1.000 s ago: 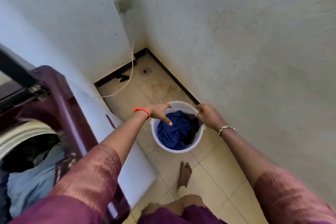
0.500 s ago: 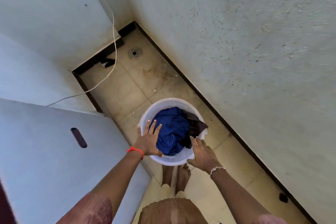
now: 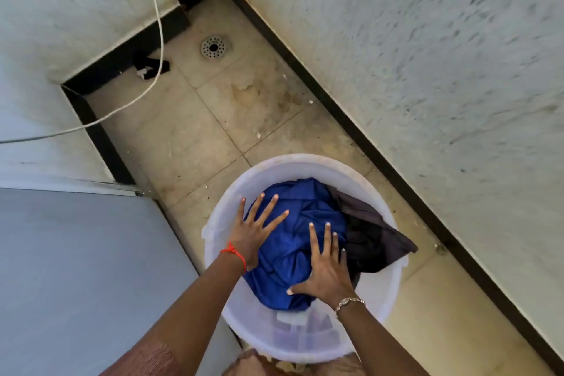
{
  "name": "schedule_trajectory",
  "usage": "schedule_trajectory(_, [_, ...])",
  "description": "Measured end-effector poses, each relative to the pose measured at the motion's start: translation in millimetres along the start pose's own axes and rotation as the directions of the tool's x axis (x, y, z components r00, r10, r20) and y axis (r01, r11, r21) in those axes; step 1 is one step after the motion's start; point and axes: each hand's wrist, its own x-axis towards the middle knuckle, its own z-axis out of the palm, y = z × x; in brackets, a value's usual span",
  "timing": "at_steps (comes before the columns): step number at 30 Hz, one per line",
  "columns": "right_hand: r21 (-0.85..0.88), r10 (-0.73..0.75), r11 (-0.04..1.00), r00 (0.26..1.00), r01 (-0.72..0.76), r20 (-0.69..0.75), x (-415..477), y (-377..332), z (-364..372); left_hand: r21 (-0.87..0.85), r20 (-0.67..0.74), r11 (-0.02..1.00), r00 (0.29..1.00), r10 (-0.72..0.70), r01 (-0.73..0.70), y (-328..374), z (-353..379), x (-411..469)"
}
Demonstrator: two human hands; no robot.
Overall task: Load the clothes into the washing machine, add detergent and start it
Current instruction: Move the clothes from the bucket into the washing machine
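A white plastic bucket (image 3: 305,163) stands on the tiled floor below me. Inside it lies a bunched blue garment (image 3: 300,214) with a dark brown garment (image 3: 370,233) beside it, draped over the right rim. My left hand (image 3: 254,233), with a red thread at the wrist, is spread flat over the blue garment's left side. My right hand (image 3: 325,268), wearing a metal bracelet, is spread flat on the blue garment's near part. Neither hand has closed on the cloth. The washing machine's white side panel (image 3: 76,268) fills the lower left.
A white cable (image 3: 155,24) hangs down the left wall and runs off to the left. A round floor drain (image 3: 213,47) sits in the far corner, with a small black scrap (image 3: 149,65) near it. A rough wall runs along the right.
The view has dropped closer over the bucket. Both hands have gone from the bucket's rim onto the blue garment inside, fingers spread.
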Motion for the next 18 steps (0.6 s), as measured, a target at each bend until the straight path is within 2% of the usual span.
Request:
schedule_trajectory(4, [-0.088,0.019,0.996,0.997,-0.026,-0.072,40.3,0.9,23.3,0.03,-0.024,1.0,1.0,0.006,-0.005,-3.8,28.8,32.1])
schedule_trajectory(7, [-0.065,0.057,0.996,0.995,-0.063,-0.084,59.7,2.2,37.8,-0.055,-0.095,0.998,0.995,-0.01,0.005,5.9,45.0,42.1])
schedule_trajectory(9, [-0.022,0.055,0.998,0.992,-0.058,-0.116,65.5,2.8,44.4,-0.138,-0.14,0.99,0.99,0.002,-0.022,9.9,51.4,45.2])
schedule_trajectory(13, [0.068,0.004,0.998,0.982,0.009,-0.188,67.8,5.2,47.0,-0.323,-0.12,0.943,0.992,0.041,-0.078,18.1,56.3,43.9])
schedule_trajectory(18, [0.292,0.052,0.956,0.961,0.031,-0.273,48.5,-5.0,24.3,-0.352,-0.087,0.934,0.996,0.031,-0.06,21.0,33.6,27.4])
